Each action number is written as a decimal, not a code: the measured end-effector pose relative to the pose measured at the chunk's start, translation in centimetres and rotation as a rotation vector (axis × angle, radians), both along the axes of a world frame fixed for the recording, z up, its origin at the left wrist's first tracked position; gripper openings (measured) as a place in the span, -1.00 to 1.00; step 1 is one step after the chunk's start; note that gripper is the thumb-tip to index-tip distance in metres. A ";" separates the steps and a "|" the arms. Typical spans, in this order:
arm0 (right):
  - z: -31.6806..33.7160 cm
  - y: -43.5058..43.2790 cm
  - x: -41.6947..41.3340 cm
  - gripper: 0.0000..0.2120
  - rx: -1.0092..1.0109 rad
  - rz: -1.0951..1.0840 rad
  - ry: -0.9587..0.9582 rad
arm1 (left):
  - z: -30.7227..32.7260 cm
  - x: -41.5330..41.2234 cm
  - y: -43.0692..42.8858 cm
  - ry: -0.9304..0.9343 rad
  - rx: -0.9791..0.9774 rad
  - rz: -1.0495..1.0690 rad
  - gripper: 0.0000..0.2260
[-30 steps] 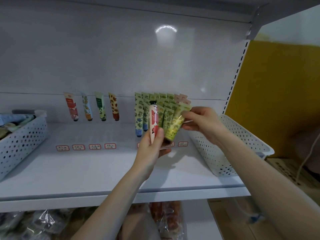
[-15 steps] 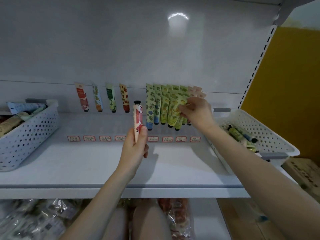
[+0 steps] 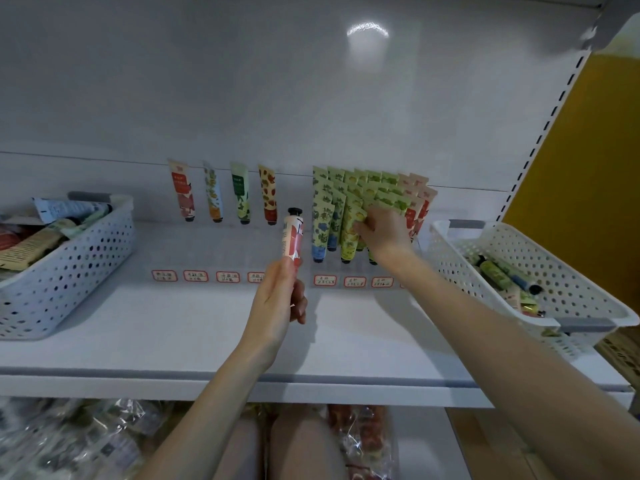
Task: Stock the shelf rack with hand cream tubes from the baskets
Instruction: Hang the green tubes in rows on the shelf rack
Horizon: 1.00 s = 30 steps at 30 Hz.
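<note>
My left hand point(image 3: 278, 299) grips a white and red hand cream tube point(image 3: 293, 239) by its bottom end, black cap pointing up, in front of the shelf rack point(image 3: 277, 268). My right hand point(image 3: 382, 233) pinches a yellow-green tube point(image 3: 350, 233) standing among the packed green tubes point(image 3: 367, 195) in the rack's right rows. At the rack's left, single tubes point(image 3: 221, 195) stand in several rows. A white basket point(image 3: 540, 292) on the right holds a few tubes point(image 3: 502, 275). The basket on the left point(image 3: 69, 265) is piled with tubes point(image 3: 38, 230).
The white shelf board point(image 3: 207, 334) stretches between the two baskets, with small red-framed labels point(image 3: 194, 276) along the rack's front. Plastic-wrapped goods point(image 3: 69, 441) lie on the level below. A yellow wall point(image 3: 588, 174) stands to the right of the shelf upright.
My right hand carried the yellow-green tube from beside my left hand into the right rows of the rack. My left hand stayed in front with the red tube, now upright.
</note>
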State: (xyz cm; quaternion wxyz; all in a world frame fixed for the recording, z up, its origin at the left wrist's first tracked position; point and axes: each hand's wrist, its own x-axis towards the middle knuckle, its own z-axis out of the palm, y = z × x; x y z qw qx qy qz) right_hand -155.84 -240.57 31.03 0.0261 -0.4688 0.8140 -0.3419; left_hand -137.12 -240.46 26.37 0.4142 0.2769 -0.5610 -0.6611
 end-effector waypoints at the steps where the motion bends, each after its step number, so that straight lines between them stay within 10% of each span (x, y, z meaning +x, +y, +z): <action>1: 0.0 -0.2 0.0 -0.62 0.020 -0.005 0.007 | -0.1 0.0 -0.1 0.006 0.009 -0.005 -0.78; 18: 1.5 0.7 0.4 -0.78 0.054 -0.008 -0.076 | 0.4 0.4 0.3 0.063 0.095 -0.096 -0.69; 30: 5.7 6.4 1.4 -0.84 -0.304 0.224 -0.284 | 2.6 0.1 2.1 0.253 0.341 -0.417 -0.63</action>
